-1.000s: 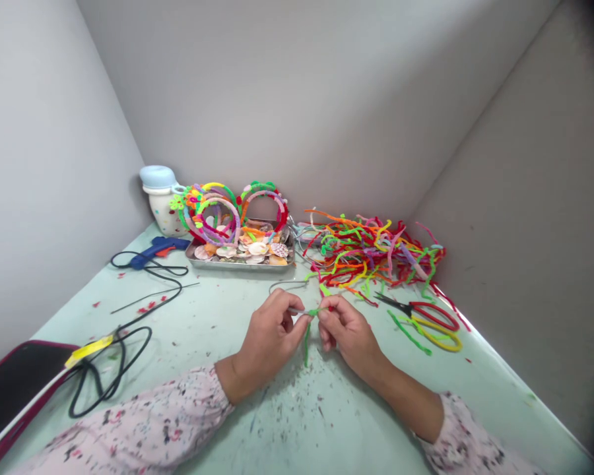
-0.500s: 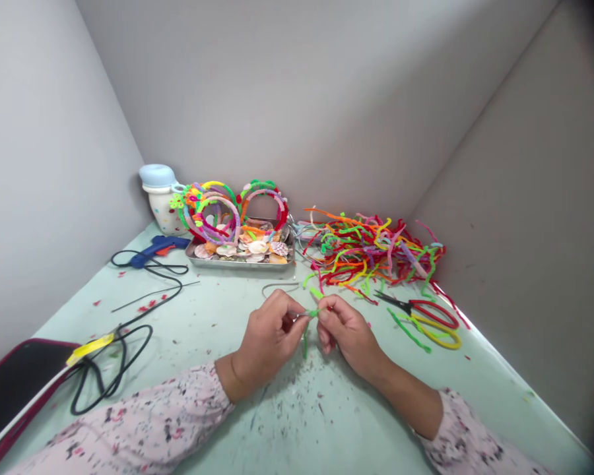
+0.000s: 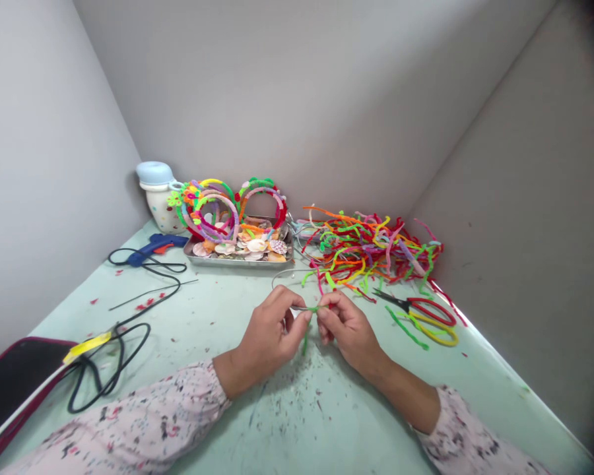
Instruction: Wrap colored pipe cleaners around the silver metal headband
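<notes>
In the middle of the head view, my left hand (image 3: 270, 330) pinches a thin grey wire-like band, which arcs up behind the fingers. Facing it, my right hand (image 3: 351, 333) has its fingertips closed on a green fuzzy stem (image 3: 315, 309) wound at the band's end. The two hands nearly touch. A loose green end hangs down between them, over the table (image 3: 297, 409). The fingertips partly hide where stem and band meet.
Behind the hands stands a metal tray (image 3: 242, 262) of shells with colourful fuzzy headbands (image 3: 218, 211). Right of it are a pile of fuzzy stems (image 3: 371, 247) and scissors (image 3: 426, 313). At left lie a blue glue gun (image 3: 156, 247), a black cable (image 3: 121, 359), a white cup (image 3: 161, 204) and a dark tablet-like object (image 3: 20, 376).
The fingers have shifted slightly around the green stem, and the band's arc behind them has turned to the right. The bright green end above the fingertips has swung up and right.
</notes>
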Motion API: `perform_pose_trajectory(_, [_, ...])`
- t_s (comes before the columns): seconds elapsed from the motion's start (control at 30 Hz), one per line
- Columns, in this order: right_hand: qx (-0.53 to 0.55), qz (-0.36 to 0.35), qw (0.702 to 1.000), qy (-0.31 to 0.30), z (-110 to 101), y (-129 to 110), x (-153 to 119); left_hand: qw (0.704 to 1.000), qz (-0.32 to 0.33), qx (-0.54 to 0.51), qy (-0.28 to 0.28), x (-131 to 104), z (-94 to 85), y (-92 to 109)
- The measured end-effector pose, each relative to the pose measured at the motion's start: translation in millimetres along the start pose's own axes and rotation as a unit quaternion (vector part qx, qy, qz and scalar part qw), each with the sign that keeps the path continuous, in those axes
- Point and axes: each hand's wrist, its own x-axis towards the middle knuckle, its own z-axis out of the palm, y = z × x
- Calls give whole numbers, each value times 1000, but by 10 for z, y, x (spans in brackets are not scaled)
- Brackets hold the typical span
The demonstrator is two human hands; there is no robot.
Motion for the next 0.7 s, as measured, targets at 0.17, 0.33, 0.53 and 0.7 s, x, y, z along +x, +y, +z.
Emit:
perform_pose_trajectory(0.17, [-52,-13,999,7,10,19,-12,999,-32,8,-15,34,-9,-20])
perform_pose_trajectory(0.33, [-94,-17,995,7,12,13,-9,994,-97,-26,-40,61,16,-47])
perform_pose_trajectory(0.53, [-119,-15,993,13,11,14,-5,980,-172,-92,-50,87,38,-88])
perform_pose_trajectory(0.7, [-123,-13,992,17,14,22,-2,954,-246,-161,-67,108,67,-132])
